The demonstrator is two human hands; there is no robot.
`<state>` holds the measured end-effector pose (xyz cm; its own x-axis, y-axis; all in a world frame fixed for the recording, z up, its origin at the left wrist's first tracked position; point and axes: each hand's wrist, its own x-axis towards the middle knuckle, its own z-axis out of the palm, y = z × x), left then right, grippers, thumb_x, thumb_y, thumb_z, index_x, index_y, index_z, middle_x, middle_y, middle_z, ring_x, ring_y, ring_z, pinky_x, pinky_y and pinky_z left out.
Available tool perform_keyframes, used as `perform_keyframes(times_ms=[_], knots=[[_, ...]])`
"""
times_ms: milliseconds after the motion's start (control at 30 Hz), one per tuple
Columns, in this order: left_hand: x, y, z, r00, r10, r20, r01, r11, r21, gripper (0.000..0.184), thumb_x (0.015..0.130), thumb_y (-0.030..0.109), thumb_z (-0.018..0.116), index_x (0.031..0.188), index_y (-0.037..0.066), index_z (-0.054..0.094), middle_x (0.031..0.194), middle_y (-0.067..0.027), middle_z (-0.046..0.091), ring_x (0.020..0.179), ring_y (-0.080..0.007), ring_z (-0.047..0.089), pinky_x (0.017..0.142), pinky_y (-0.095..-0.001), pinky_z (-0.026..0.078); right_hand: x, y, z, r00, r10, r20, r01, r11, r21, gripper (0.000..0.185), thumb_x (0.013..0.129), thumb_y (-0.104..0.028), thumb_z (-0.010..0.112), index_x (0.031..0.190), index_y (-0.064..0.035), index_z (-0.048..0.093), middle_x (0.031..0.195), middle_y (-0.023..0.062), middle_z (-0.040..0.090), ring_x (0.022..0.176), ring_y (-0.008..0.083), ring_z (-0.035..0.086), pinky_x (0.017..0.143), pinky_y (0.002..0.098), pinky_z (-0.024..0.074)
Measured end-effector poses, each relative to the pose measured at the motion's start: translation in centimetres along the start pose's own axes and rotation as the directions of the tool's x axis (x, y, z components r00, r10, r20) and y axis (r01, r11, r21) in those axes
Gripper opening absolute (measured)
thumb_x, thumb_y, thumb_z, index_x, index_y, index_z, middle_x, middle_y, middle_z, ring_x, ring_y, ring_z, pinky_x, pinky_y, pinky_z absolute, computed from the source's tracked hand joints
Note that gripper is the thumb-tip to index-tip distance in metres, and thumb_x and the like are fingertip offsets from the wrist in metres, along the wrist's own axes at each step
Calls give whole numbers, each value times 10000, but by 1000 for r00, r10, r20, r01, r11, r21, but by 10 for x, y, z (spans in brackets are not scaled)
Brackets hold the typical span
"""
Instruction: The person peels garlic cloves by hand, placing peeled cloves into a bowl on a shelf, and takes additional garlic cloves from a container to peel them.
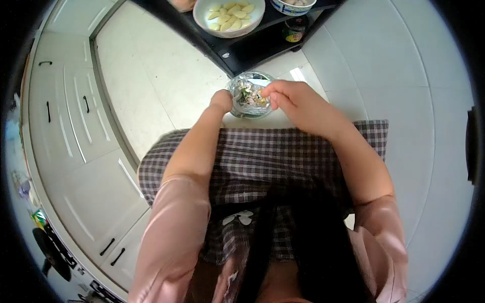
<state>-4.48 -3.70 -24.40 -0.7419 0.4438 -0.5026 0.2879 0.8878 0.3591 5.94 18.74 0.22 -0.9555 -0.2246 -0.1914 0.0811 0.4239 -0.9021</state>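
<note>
"One at a time: what is the left hand (pixel 221 100) doing?"

"It is meeting the left rim of the bin (pixel 250 117), fingers hidden; I can't tell its hold."

"And the right hand (pixel 299 105)?"

"It is curling over the bin's right side, thumb near fingers; whether it is holding that pale flat thing (pixel 259 82), I can't tell."

"Nearer?"

"Left, seemingly touching. The bin's round mouth is lying between them, showing no long axis."

"Textures?"

"Crinkled clear plastic (pixel 234 83) is cradling mixed scraps (pixel 246 95). Checked cloth (pixel 273 151) is spreading this side of the bin; beyond it, a smooth bowl (pixel 230 34) is holding pale rounded pieces (pixel 232 14)."
</note>
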Motion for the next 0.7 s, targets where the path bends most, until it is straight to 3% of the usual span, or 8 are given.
perform_keyframes(times_ms=[67, 300, 400, 467, 500, 533, 633, 700], knots=[[21, 2, 27, 995, -84, -55, 81, 995, -53, 211, 752, 136, 541, 884, 80, 695, 884, -178, 648, 832, -322, 617, 783, -363, 487, -9, 16, 7, 997, -38, -62, 20, 966, -256, 185, 837, -58, 462, 989, -34, 565, 825, 149, 593, 738, 315, 579, 669, 392, 459], [61, 23, 67, 946, -308, -97, 296, 947, -122, 202, 805, 155, 517, 904, 73, 673, 948, -179, 636, 909, -339, 600, 783, -399, 481, -25, 8, 16, 989, 57, 134, 3, 912, -411, 207, 729, -19, 513, 936, -10, 504, 856, 149, 575, 772, 318, 597, 672, 403, 486], [77, 23, 76, 934, -352, -63, 335, 924, -187, 229, 835, 168, 492, 964, 65, 650, 985, -182, 629, 935, -344, 595, 802, -407, 472, -27, 12, 19, 979, -10, 205, 99, 899, -427, 187, 711, -36, 534, 886, 4, 482, 788, 128, 543, 696, 294, 596, 575, 375, 488], [100, 1, 101, 937, -349, 19, 349, 930, -114, 418, 644, 132, 711, 1041, 57, 605, 1028, -160, 625, 947, -324, 598, 813, -378, 483, -25, 14, 17, 982, -5, 187, 86, 901, -426, 133, 734, -66, 526, 850, -2, 514, 772, 126, 569, 689, 280, 612, 563, 372, 498], [102, 5, 99, 940, -341, 24, 341, 934, -108, 418, 644, 132, 711, 1041, 57, 605, 1028, -160, 625, 947, -324, 598, 813, -378, 483, -25, 13, 16, 983, -7, 181, 85, 901, -426, 109, 756, -96, 518, 813, -8, 547, 756, 123, 595, 682, 267, 627, 551, 369, 508], [99, 12, 95, 931, -365, 7, 364, 927, -95, 301, 767, 155, 556, 1045, 54, 608, 1028, -175, 622, 963, -336, 591, 828, -390, 469, -23, 12, 15, 984, 0, 176, 75, 903, -424, 109, 756, -96, 518, 813, -8, 547, 756, 123, 595, 682, 267, 627, 551, 369, 508], [99, 10, 100, 914, -404, -28, 398, 910, -113, 303, 898, 189, 382, 1036, 59, 617, 1021, -195, 620, 965, -352, 590, 826, -409, 463, -22, 10, 12, 987, 22, 159, 58, 877, -477, 117, 750, -96, 523, 816, -4, 551, 733, 118, 589, 674, 254, 633, 527, 363, 509], [99, 9, 97, 946, -325, -19, 326, 944, 56, 306, 899, 183, 371, 1012, 51, 622, 1010, -187, 626, 945, -346, 599, 811, -415, 471, -21, 11, 11, 981, -8, 194, 103, 869, -485, 127, 741, -94, 527, 817, 4, 552, 722, 119, 583, 642, 234, 631, 483, 345, 503]])
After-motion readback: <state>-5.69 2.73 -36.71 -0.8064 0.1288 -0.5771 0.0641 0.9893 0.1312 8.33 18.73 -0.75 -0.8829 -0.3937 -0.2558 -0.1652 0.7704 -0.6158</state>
